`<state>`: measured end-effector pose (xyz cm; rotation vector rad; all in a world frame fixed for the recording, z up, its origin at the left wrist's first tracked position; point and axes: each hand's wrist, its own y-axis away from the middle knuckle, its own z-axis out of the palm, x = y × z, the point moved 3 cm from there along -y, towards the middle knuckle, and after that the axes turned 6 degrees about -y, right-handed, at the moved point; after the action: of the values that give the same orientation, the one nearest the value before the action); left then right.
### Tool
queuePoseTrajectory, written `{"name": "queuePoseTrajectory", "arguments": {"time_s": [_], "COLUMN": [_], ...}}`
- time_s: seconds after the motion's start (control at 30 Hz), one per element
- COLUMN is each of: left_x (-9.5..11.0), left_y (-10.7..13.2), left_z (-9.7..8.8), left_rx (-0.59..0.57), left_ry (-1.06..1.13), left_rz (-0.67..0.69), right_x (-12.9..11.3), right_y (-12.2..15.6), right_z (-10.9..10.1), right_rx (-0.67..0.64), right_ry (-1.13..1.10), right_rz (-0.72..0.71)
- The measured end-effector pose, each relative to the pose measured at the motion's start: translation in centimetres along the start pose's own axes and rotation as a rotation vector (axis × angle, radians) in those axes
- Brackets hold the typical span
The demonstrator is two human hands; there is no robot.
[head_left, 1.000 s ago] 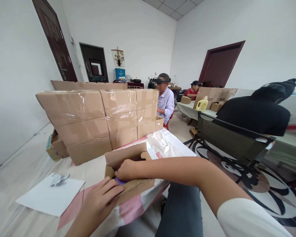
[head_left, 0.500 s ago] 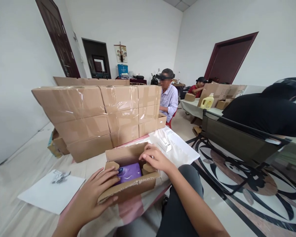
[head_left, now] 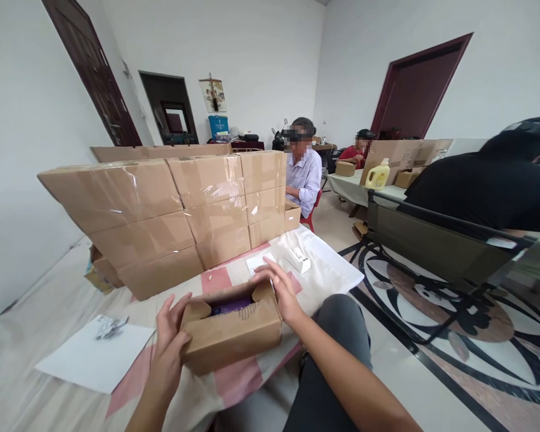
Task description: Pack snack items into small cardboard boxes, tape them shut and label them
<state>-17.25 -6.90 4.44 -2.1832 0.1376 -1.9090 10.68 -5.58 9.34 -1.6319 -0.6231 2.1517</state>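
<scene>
A small open cardboard box (head_left: 234,343) sits near the front edge of the cloth-covered table. Inside is a purple package (head_left: 232,306), mostly hidden by the near wall and the flaps. My left hand (head_left: 170,333) clasps the box's left end, thumb at the near corner and fingers behind the edge. At the right end, my right hand (head_left: 282,295) presses its palm to the side, with its fingers reaching over the folded end flap. The box's near top edge is torn, with corrugation showing.
Taped cardboard boxes (head_left: 153,216) form a wall behind. A white tape dispenser (head_left: 299,260) stands to the right. On the left, crumpled silvery scraps (head_left: 111,327) lie on white paper (head_left: 83,366). A person in a light shirt (head_left: 306,174) sits beyond; two others work at the right.
My hands have moved from the box's upper edges to its two ends. The near wall now stands more upright, covering more of the purple package. The view has shifted slightly.
</scene>
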Motion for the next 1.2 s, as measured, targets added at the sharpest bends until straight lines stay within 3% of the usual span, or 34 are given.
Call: {"name": "queuePoseTrajectory", "arguments": {"time_s": [0.07, 0.23, 0.33, 0.43, 0.5, 0.53, 0.6, 0.7, 0.8, 0.93, 1.2], "left_x": [0.4, 2.3, 3.7, 4.5, 4.6, 4.5, 4.4, 4.1, 3.7, 3.3, 3.1], "left_y": [0.1, 0.5, 1.2, 2.1, 2.4, 2.4, 2.4, 2.1, 1.9, 1.9, 2.1], "left_z": [-0.4, -1.2, -0.5, 0.2, 0.5, 0.5, 0.5, 0.5, 0.4, 0.2, 0.0], "left_rx": [0.01, 0.045, 0.043, 0.04, 0.055, 0.06, 0.05, 0.019, 0.017, 0.003, 0.003], "left_ry": [-0.085, -0.614, -0.904, -1.1, -1.159, -1.16, -1.122, -1.058, -1.038, -1.025, -0.996], "left_rz": [0.088, 0.452, 0.667, 0.781, 0.801, 0.803, 0.816, 0.831, 0.806, 0.76, 0.704], "right_x": [-0.4, 1.5, 2.3, 0.9, -0.6, -1.3, -2.2, -1.8, 0.7, 3.4, 4.9], "right_y": [0.1, -0.7, -2.7, -5.7, -7.7, -8.6, -9.5, -9.0, -7.6, -7.0, -8.4], "right_z": [0.5, 0.9, 1.1, 0.1, -2.0, -3.8, -8.4, -15.1, -19.0, -19.7, -20.0], "right_rx": [-0.106, -0.13, -0.22, -0.379, -0.439, -0.397, -0.167, 0.019, -0.041, -0.091, 0.13], "right_ry": [0.011, 0.071, 0.159, 0.281, 0.599, 0.829, 1.139, 1.232, 1.221, 1.202, 1.118], "right_rz": [-0.041, 0.039, 0.06, 0.012, -0.004, 0.028, 0.191, 0.465, 0.725, 0.845, 0.925]}}
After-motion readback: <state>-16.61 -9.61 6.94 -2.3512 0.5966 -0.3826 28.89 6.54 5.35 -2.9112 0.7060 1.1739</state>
